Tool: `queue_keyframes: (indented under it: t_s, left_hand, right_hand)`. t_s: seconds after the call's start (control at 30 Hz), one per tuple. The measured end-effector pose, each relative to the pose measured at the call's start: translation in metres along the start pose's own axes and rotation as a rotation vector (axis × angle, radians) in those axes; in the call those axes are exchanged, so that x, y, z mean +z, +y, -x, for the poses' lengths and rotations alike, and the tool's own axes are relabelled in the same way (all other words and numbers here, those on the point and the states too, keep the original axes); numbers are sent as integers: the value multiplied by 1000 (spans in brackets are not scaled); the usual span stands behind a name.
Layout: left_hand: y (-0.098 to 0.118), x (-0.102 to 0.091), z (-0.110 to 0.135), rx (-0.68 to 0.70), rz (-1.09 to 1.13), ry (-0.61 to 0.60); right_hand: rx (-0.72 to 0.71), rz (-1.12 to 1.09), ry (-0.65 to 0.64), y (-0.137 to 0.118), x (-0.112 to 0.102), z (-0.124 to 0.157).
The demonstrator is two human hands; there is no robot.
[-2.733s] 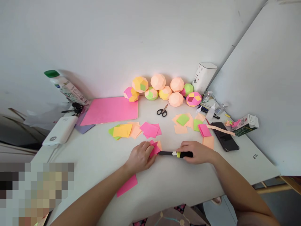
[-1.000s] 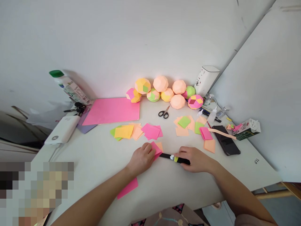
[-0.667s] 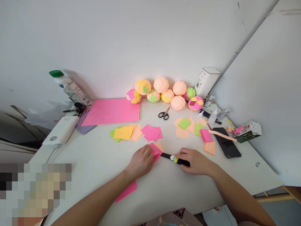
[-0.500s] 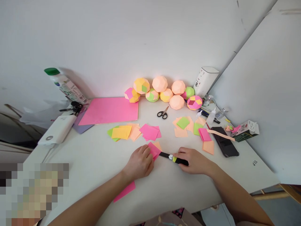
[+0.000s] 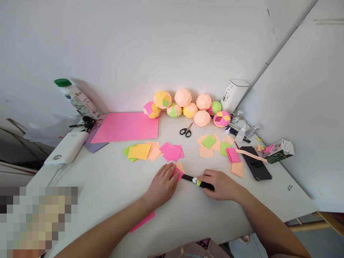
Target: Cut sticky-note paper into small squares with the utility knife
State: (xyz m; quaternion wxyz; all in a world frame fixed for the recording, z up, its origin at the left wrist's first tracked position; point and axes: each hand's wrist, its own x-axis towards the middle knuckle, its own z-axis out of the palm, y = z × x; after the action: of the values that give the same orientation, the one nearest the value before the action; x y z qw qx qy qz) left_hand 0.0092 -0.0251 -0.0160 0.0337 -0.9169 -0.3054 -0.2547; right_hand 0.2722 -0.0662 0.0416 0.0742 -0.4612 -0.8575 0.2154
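My left hand (image 5: pixel 162 185) lies over a pink paper square (image 5: pixel 178 173), fingers stretched out and fingertips resting on it. A peach paper (image 5: pixel 181 167) shows behind that square. In my right hand (image 5: pixel 219 184) is a utility knife (image 5: pixel 191 178) with a black, silver and yellow body, gripped with the index finger along its top. The knife points left, and its tip meets the right edge of the pink square; I cannot tell whether it is inside a fold. Another pink sheet (image 5: pixel 143 222) lies partly under my left forearm.
Behind my hands are yellow and green papers (image 5: pixel 139 151), pink papers (image 5: pixel 172 152) and scissors (image 5: pixel 186 130). Paper balls (image 5: pixel 182 98) line the wall beside a pink board (image 5: pixel 126 127). A phone (image 5: pixel 255 163), glue bottle (image 5: pixel 240 135) and small carton (image 5: pixel 281 152) stand right; a white device (image 5: pixel 67 147) sits left.
The fingers of my left hand have gone from curled to stretched out over the pink square. My right hand and the knife have stayed almost in place. The view has shifted slightly.
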Motion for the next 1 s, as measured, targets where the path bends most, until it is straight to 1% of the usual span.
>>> queue_keyframes:
  t_s: [0.1, 0.33, 0.4, 0.53, 0.63, 0.83, 1.0]
  left_hand:
    - [1, -3, 0, 7, -5, -9]
    - [5, -3, 2, -41, -2, -61]
    - [6, -2, 4, -28, 1, -107]
    - [5, 1, 12, 60, 41, -234]
    - [3, 3, 16, 100, 77, -282]
    - [2, -1, 14, 107, 103, -305]
    - [1, -4, 13, 116, 124, -312]
  right_hand:
    - [-1, 13, 1, -1, 0, 0]
    - [25, 10, -23, -1, -2, 1]
    - [27, 14, -34, -1, -1, 2]
    - [38, 40, -61, 0, 0, 3]
    - [42, 54, -72, 0, -2, 4]
    - [85, 57, -100, -5, -8, 5]
    - [92, 81, -99, -6, -5, 5]
